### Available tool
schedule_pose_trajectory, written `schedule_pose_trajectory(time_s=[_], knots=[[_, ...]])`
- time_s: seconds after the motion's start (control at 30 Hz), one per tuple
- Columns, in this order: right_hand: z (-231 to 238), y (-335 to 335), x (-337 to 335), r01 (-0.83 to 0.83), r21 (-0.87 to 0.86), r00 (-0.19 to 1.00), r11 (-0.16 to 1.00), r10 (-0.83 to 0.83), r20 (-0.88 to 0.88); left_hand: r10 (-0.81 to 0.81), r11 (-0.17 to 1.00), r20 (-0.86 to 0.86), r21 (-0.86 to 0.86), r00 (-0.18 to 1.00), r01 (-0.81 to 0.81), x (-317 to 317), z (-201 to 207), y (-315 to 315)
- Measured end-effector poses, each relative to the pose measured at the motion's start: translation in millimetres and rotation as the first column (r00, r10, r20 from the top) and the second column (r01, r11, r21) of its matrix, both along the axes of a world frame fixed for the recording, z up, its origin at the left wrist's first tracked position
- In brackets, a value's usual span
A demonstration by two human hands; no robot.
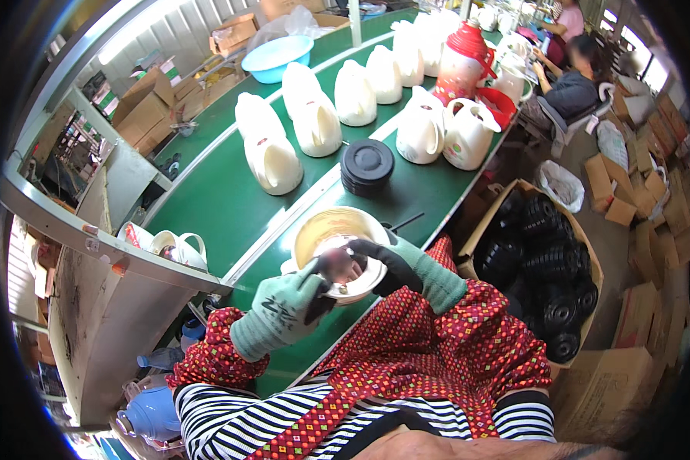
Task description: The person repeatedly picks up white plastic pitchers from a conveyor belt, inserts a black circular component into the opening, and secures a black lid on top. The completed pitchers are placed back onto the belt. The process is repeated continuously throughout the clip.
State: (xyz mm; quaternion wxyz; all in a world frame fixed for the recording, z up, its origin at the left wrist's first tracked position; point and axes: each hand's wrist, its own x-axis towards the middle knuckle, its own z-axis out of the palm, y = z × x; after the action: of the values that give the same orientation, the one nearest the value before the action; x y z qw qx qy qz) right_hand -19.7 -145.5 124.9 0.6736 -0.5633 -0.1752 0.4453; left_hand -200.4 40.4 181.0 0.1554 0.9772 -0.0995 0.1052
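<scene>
A cream thermos jug [314,224] is tilted in front of me at the bench's near edge, its wide round opening facing up toward me. My left hand [284,307], in a green glove with dark palm and fingers, is closed on its near left side. My right hand [408,264], gloved alike, grips the right side, with fingers reaching over the rim. Between the fingertips, a dark, blurred round patch covers part of the opening, and I cannot make out what it is. Just beyond stands a stack of black round plastic parts [366,165], with a thin dark rod [406,221] nearby.
Several cream thermos jugs [314,123] and a red thermos [465,61] stand along the green bench [215,201]. A blue basin [278,59] sits farther back. At right, a carton of black round parts [540,261] is on the floor. A seated person [571,88] works farther along.
</scene>
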Motion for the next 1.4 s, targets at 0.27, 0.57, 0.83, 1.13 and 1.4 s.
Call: schedule_pose_trajectory(time_s=[0.27, 0.57, 0.83, 1.13, 1.4], knots=[[-55, -132, -5, 0.286, 0.196, 0.946, 0.938, -0.245, -0.211, 0.361, 0.552, 0.116, -0.827, 0.925, -0.111, 35, -81, 4], [-21, -130, 9, 0.067, 0.023, 0.99, 0.997, -0.064, -0.127, -0.649, -0.216, -0.116, -0.919, 0.752, -0.329, 77, -160, -46], [-34, 10, 95, 0.055, -0.107, 0.927, 0.993, -0.011, 0.374, -0.432, -0.426, -0.227, -0.802, 0.873, -0.419, 57, -161, 9], [-90, 139, 205, 0.535, -0.602, 0.292, 0.593, 0.539, 0.79, -0.262, -0.488, -0.318, -0.771, 0.911, -0.409, 41, -162, 54], [-93, 114, 188, 0.556, -0.32, 0.221, 0.767, 0.235, 0.947, -0.225, -0.52, -0.318, -0.76, 0.921, -0.389, 41, -172, 61]])
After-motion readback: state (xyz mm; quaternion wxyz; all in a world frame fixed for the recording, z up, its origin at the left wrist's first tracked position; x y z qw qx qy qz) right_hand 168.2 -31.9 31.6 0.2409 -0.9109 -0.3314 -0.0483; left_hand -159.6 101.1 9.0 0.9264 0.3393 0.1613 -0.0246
